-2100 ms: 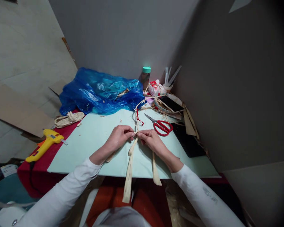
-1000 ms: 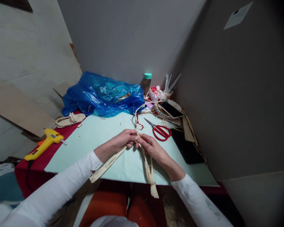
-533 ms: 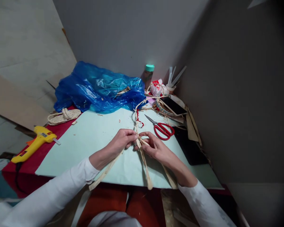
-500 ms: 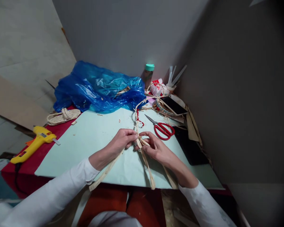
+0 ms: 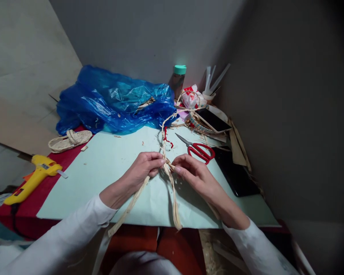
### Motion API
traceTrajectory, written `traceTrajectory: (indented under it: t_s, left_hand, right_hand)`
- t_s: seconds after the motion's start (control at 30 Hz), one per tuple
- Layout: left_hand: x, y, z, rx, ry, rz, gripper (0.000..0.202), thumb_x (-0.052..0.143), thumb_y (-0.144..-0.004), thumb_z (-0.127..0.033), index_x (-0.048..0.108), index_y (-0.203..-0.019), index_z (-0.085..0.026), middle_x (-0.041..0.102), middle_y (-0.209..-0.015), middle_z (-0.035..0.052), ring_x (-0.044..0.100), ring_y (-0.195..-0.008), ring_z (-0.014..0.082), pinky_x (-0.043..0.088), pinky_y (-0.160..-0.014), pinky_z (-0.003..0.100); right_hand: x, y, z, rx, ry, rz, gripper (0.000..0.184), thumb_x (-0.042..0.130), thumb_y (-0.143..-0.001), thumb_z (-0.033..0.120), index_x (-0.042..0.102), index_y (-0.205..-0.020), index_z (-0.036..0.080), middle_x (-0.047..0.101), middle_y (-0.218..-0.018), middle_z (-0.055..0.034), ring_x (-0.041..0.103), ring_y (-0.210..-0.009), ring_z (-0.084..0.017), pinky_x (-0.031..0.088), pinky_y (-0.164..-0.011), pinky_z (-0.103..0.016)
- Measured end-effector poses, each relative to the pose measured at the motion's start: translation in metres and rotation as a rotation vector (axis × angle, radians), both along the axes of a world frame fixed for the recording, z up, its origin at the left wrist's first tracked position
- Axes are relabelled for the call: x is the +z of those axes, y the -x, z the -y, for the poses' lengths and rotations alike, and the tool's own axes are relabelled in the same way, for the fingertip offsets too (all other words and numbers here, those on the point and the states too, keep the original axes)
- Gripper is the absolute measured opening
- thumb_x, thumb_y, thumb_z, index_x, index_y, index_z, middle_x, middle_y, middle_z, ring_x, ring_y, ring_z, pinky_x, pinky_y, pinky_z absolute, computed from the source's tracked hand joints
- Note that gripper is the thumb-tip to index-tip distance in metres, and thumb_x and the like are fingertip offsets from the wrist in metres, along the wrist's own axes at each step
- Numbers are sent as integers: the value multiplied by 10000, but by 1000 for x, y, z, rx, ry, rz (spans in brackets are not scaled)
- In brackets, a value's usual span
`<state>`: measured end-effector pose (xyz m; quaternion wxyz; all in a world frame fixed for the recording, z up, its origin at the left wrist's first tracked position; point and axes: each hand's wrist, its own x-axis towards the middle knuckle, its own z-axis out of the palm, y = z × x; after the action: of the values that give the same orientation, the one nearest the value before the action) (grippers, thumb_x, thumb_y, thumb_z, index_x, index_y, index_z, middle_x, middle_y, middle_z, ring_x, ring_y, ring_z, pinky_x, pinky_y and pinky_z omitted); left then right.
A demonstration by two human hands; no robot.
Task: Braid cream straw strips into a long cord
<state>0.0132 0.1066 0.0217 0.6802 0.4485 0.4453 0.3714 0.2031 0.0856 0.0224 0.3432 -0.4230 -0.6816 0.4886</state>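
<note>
Left hand: thumb and fingers pinched on near end of braided cord. Right hand: fingertips closed on a strand just right of that pinch. Cord runs away from both hands, then curves right. Loose strip trails between hands, second strip from under left hand. Red-handled scissors lie just beyond right hand; yellow glue gun well left of left hand

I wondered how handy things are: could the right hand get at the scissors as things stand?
Probably yes: the scissors lie just beyond the right hand, handles nearest it, with nothing seen covering them. It would likely need to release the pale strip it pinches.
</note>
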Motion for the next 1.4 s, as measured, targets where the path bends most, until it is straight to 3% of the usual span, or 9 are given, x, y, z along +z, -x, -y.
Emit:
traceTrajectory:
  t_s: [0.2, 0.33, 0.5, 0.6, 0.73, 0.9, 1.07, 1.3, 1.4]
  left_hand:
    - [-3, 2, -3, -17, 18, 36, 217, 703, -703, -291, 598, -717, -101, 406, -598, -40, 222, -447, 11, 87, -436, 228]
    - [-4, 3, -4, -3, 29, 33, 222, 708, -703, -295, 599, -727, -103, 406, -604, -37, 218, -453, 12, 81, -436, 225]
    - [-4, 0, -4, 5, 23, 1, 209, 703, -705, -287, 599, -717, -106, 415, -596, -36, 240, -456, 15, 85, -446, 226]
    - [-4, -1, -3, 9, 25, -12, 199, 694, -715, -280, 598, -717, -105, 432, -593, -35, 246, -449, 11, 89, -449, 225]
    - [-6, 0, -3, -4, 31, -25, 203, 687, -730, -291, 604, -741, -106, 417, -585, -41, 236, -449, 15, 87, -447, 227]
    - [-7, -2, -4, -20, 30, -36, 217, 689, -738, -299, 595, -711, -105, 344, -558, -60, 211, -448, 17, 81, -444, 229]
    - [-7, -5, -5, -1, 37, -44, 227, 698, -727, -297, 583, -693, -104, 352, -557, -57, 215, -446, 16, 78, -441, 223]
    - [-8, -3, -3, 7, 5, -41, 228, 688, -736, -297, 585, -691, -100, 346, -552, -63, 211, -443, 14, 72, -444, 224]
    - [-9, -4, -1, 5, -13, -45, 224, 678, -741, -297, 585, -690, -101, 363, -556, -59, 223, -442, 15, 75, -447, 229]
  right_hand:
    - [-1, -2, -3, -100, 282, -268, 191, 631, -803, 345, 616, -867, 166, 600, -766, -30, 550, -716, -147, 423, -644, -253]
    - [-2, -5, -5, -62, 469, -415, 220, 676, -765, 343, 634, -881, 161, 645, -831, -56, 602, -764, -162, 458, -690, -273]
    - [-8, -2, -8, -31, 543, -456, 306, 728, -717, 332, 601, -938, 163, 628, -798, -36, 581, -696, -138, 432, -619, -250]
    - [-12, 2, -9, -36, 446, -353, 297, 709, -731, 311, 593, -955, 156, 609, -776, -22, 547, -667, -125, 407, -597, -240]
    - [-13, 5, -8, -146, 28, -34, 104, 560, -833, 250, 620, -877, 178, 624, -786, -35, 541, -713, -154, 410, -658, -275]
    - [-7, 8, -6, -307, -351, 207, 145, 480, -853, 160, 620, -874, 193, 646, -865, -49, 566, -803, -182, 402, -739, -297]
    - [-5, 10, -8, -381, -320, 106, 113, 511, -844, 168, 621, -826, 185, 642, -790, -28, 558, -705, -149, 407, -662, -262]
    - [-14, 6, -14, -306, -150, -46, 150, 518, -876, 266, 616, -816, 171, 618, -731, -6, 523, -622, -123, 402, -580, -243]
    - [-16, 1, -13, -345, -224, -14, 150, 520, -900, 300, 614, -914, 184, 647, -828, -28, 567, -690, -146, 440, -627, -267]
